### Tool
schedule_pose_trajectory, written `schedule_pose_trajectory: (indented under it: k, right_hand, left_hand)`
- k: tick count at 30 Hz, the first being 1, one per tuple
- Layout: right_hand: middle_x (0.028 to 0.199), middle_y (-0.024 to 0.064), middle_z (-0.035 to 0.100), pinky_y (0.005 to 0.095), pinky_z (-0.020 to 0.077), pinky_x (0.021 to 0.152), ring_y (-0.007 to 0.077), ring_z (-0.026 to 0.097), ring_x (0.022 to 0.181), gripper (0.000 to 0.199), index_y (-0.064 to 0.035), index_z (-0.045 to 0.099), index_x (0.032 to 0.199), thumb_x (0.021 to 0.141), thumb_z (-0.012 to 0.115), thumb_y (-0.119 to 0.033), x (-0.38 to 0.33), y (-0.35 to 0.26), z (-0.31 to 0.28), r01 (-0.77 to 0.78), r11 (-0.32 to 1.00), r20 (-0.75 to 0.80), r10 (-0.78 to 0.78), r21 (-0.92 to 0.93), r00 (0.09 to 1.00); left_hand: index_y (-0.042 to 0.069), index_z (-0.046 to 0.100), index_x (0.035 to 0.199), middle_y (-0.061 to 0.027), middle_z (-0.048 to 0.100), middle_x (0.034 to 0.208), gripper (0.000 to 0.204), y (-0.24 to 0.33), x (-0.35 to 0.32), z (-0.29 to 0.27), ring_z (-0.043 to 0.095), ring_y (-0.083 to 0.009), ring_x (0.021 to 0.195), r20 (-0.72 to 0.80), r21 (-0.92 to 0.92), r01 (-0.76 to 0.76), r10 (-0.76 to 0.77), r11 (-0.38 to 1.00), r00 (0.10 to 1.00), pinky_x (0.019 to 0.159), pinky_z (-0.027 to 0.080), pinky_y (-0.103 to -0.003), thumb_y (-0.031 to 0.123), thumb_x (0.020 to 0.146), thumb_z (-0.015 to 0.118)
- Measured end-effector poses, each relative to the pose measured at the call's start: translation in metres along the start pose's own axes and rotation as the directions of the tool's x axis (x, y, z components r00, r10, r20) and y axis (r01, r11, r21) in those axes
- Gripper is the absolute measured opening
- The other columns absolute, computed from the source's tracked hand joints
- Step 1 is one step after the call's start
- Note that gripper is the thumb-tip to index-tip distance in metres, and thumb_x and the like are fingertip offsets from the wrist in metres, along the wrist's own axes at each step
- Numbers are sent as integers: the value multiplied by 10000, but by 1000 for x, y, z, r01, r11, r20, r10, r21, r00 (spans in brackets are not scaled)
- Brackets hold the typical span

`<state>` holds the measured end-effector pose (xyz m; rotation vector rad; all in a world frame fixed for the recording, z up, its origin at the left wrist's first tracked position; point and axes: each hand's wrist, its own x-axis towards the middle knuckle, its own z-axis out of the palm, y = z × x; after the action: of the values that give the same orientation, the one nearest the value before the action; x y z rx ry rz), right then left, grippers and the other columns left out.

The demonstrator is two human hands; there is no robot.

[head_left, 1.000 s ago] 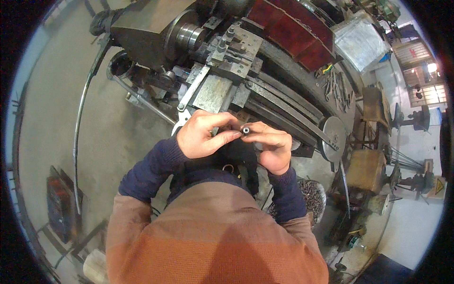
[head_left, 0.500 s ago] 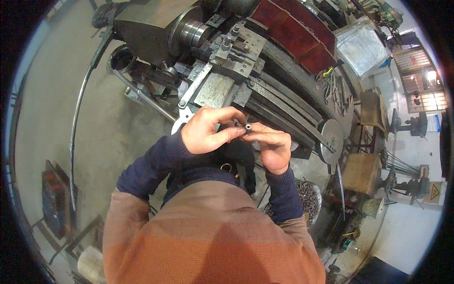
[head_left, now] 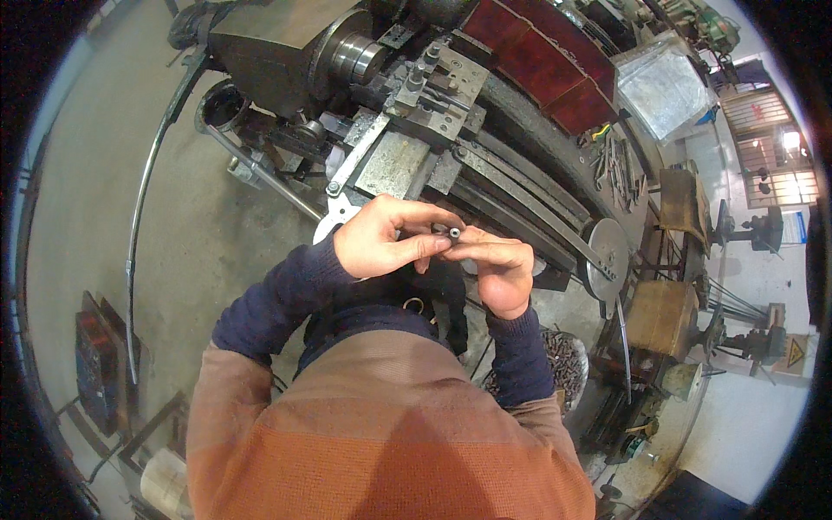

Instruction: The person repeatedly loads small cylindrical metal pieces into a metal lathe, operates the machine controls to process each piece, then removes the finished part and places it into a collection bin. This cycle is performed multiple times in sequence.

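Workshop floor (head_left: 208, 251) on left, lathe (head_left: 440, 117) on far side in head view. Your left hand (head_left: 377, 241) and right hand (head_left: 501, 267) meet near lathe, both pinching small round metal part (head_left: 455, 233); its end shows between left thumb and index. Since half second ago, your left index reaches farther right; another left fingertip shows below thumb.

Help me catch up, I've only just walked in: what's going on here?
A person is handling a small round metal piece with a hole in its visible end. The fingers of the left hand and right hand meet around it, hiding most of it. They hold it in front of the body, on the near side of what looks like a lathe. Hand tools lie in a group farther right.
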<state>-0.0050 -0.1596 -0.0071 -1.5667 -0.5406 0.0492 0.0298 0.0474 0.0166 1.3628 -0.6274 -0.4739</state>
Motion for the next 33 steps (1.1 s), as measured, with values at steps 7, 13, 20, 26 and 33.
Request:
schedule_pose_trajectory:
  k: [7,13,20,26,33]
  right_hand:
    - [900,171,656,360,427,877,265,615,905,601,55,665,908,701,660,-509,2,-5,2,-7,997,16,6,79,1000]
    - [939,175,647,350,438,861,274,617,921,457,28,667,909,681,636,-367,10,-11,4,-2,1000,58,1,17,998]
    - [937,157,635,320,461,800,277,610,903,392,-18,655,916,564,597,-181,27,-31,-5,-57,964,232,120,-261,965]
    - [872,150,618,315,468,741,281,592,791,401,-12,640,919,533,545,-58,40,-40,6,-61,948,326,168,-314,930]
    - [815,119,616,286,465,689,204,585,733,358,7,644,887,549,543,-52,51,-26,8,-199,948,363,281,-247,888]
  left_hand:
    - [-46,576,1073,-85,624,694,239,-5,1,0,597,-127,581,42,-167,64,-57,984,997,552,487,-251,42,852,550]
    - [-43,587,1011,-94,622,697,190,-9,-1,-5,597,-132,574,-3,-180,45,-46,983,999,542,485,-250,46,842,571]
    - [30,596,937,-170,581,683,193,-5,-3,-18,578,-340,642,50,737,-236,297,634,954,555,446,-407,123,768,594]
    - [37,588,908,-151,567,645,219,-12,-7,-17,567,-340,618,151,772,-308,311,556,939,527,426,-431,99,700,613]
    - [65,551,773,-109,565,628,142,-13,-9,-29,569,-312,611,292,845,-377,265,379,919,535,438,-417,126,649,582]
